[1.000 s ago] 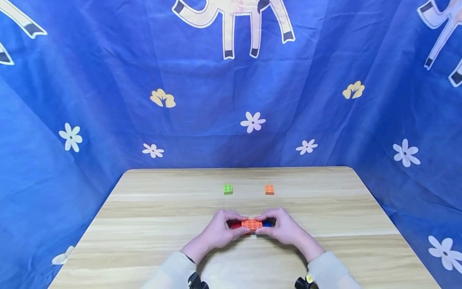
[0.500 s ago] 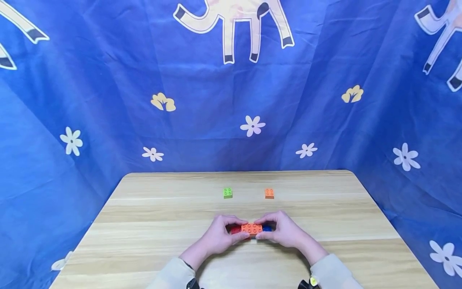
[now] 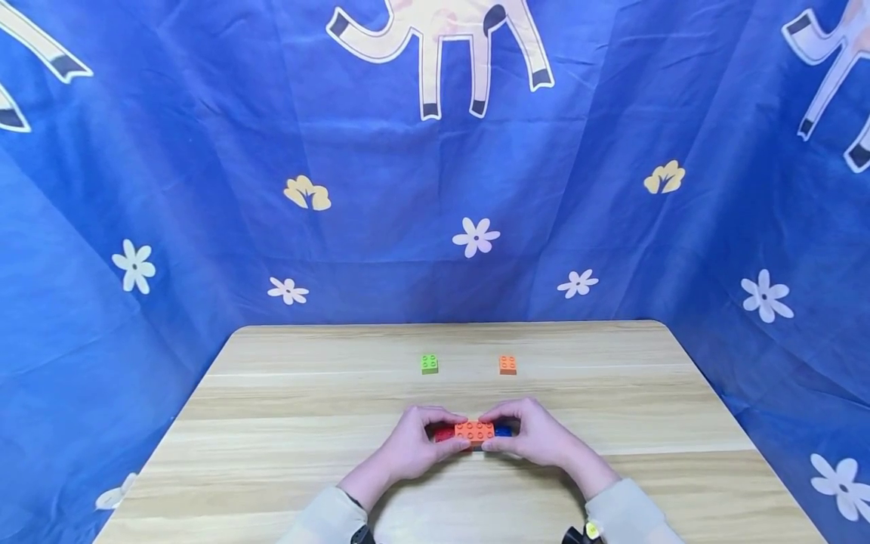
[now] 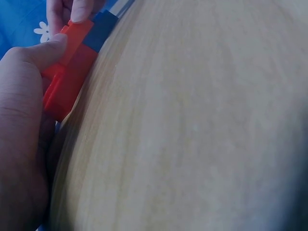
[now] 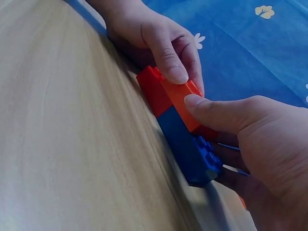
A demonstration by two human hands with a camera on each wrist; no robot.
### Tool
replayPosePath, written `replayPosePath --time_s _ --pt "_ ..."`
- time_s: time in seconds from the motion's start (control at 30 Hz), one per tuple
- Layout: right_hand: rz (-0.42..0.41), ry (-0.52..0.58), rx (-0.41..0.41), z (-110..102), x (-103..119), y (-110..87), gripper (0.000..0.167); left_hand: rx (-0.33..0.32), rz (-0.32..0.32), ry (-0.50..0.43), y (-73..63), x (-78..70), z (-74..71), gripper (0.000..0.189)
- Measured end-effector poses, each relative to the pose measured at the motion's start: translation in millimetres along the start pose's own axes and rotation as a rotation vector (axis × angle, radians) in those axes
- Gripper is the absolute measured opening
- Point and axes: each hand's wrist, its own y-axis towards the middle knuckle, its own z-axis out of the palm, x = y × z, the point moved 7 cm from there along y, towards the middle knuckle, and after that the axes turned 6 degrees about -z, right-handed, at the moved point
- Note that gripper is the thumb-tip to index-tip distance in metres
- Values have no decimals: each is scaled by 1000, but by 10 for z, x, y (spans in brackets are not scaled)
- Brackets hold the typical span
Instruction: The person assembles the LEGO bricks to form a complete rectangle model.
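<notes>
An orange toy building brick (image 3: 473,431), two studs wide, sits across a red brick (image 5: 153,92) on the left and a blue brick (image 5: 185,147) on the right. The red and blue bricks lie end to end on the table. My left hand (image 3: 413,446) pinches the left end of the orange brick between thumb and fingers. At its right end, my right hand (image 3: 537,434) pinches it the same way. Studs of the blue brick show past the orange one in the right wrist view. Both thumbs press on the orange brick's near side.
Farther back on the wooden table (image 3: 306,393) lie a small green brick (image 3: 429,364) and, to its right, a small orange brick (image 3: 507,365). A blue patterned cloth (image 3: 381,189) hangs behind the table and along both sides.
The head view has tilted up slightly, so everything sits a little lower in it. Both hands keep their hold on the orange brick in the same place.
</notes>
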Motion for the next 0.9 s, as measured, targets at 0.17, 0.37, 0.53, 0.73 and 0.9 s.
replayPosePath --time_s 0.17,0.37,0.53,0.73,0.9 --pt "-25 -32 -16 -40 28 15 42 -3 5 0 4 8 -10 34" --pt "-14 -46 -29 -137 42 29 43 -4 3 1 -14 12 -9 35" --pt "-30 -19 -68 -299 52 47 41 -13 0 5 -25 13 -14 37" --pt "-28 -16 -137 -485 -7 55 42 -7 -13 13 -13 31 -16 37" --pt "-19 -40 -206 -633 -79 89 43 -5 -15 7 -5 20 -13 36"
